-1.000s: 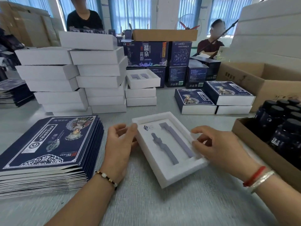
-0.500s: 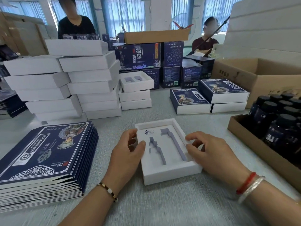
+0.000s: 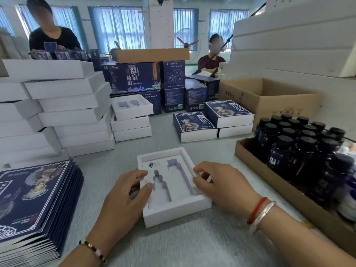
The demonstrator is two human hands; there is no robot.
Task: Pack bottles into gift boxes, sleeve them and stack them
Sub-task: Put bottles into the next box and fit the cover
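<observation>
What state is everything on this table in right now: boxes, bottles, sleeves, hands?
Open box: empty, both slots bare, flat on table.
Left hand: fingers curled over box's left edge.
Right hand: fingers curled over box's right edge.
Bottles: capped, upright in tray.
Sleeves: flat, stacked.
Sleeved boxes: closed, stacked.
Cardboard carton: open.

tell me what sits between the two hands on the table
In the head view, the open white gift box lies between the left hand and right hand, its two bottle-shaped slots empty.
</observation>
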